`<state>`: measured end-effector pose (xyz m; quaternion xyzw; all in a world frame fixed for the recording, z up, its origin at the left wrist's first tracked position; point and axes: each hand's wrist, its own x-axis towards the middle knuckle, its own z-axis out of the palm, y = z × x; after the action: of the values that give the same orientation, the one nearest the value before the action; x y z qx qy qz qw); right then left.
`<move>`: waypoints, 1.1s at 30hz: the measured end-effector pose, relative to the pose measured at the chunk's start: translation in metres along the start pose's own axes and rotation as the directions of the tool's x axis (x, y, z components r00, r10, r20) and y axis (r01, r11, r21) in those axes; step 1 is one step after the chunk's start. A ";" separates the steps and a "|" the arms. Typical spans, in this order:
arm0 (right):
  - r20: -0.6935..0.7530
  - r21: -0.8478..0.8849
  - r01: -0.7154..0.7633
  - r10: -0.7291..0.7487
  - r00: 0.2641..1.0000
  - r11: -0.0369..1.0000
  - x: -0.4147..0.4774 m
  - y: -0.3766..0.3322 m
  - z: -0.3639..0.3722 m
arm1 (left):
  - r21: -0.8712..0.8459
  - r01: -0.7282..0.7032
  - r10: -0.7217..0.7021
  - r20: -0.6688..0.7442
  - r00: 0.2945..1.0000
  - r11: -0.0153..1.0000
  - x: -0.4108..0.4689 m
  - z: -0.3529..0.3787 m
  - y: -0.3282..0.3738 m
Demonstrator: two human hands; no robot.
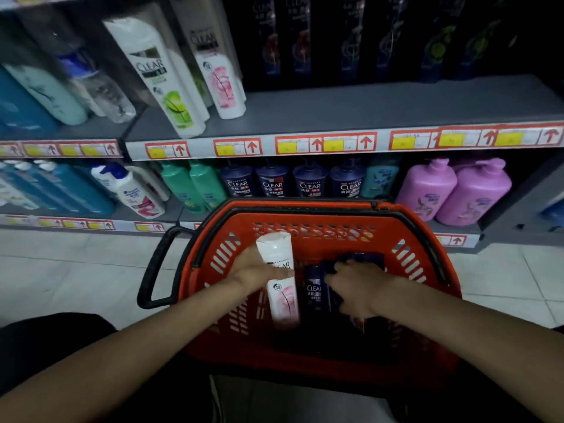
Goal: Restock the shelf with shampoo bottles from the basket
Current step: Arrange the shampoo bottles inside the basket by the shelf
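Seemingly barely begun: left hand (256,270) clasps a white bottle (282,300) inside the basket (305,209); right hand (357,288) lies on dark bottles (314,291), grip unclear; shelf (366,108) at twelve o'clock mostly bare.

Pale floor tiles (61,270) are stretching out at the left and right, catching dim light. Yellow-and-red price tags (325,144) with upward arrows are running in a strip across the middle of the view. Below them, at the right, two purple pump bottles (425,190) are standing side by side. Further left, four dark blue pump bottles (274,181) are lining up in a row, with two green bottles (180,184) just beside them. A dark garment (45,355) is filling the lower left corner.
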<state>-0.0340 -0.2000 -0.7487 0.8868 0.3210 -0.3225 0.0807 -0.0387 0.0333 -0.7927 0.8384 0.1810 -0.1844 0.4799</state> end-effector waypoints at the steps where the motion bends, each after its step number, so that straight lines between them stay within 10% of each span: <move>1: -0.051 0.031 0.006 -0.005 0.999 1.000 -0.001 0.000 -0.011 | -0.005 -0.066 0.066 -0.018 0.998 0.998 -0.006 -0.012 0.012; 6: -0.297 0.281 0.068 0.020 0.955 0.957 -0.004 0.002 -0.055 | -0.116 -0.278 0.271 -0.071 0.960 0.953 -0.039 -0.061 0.069; 16: -0.603 0.579 0.275 0.176 0.778 0.768 -0.001 -0.027 -0.076 | -0.386 -0.282 0.216 -0.207 0.954 0.878 -0.057 -0.067 0.085; 24: -0.555 0.696 0.274 0.254 0.792 0.664 0.005 -0.051 -0.076 | -0.387 -0.309 0.205 -0.287 0.936 0.868 -0.043 -0.062 0.092; 33: -0.407 0.912 0.372 0.262 0.875 0.175 0.005 -0.052 -0.084 | -0.385 -0.365 0.233 -0.348 0.908 0.848 -0.054 -0.068 0.105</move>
<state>-0.0200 -0.1279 -0.6830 0.7626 0.0794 -0.2238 -0.6016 -0.0260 0.0365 -0.6572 0.7429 0.1518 0.0633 0.6489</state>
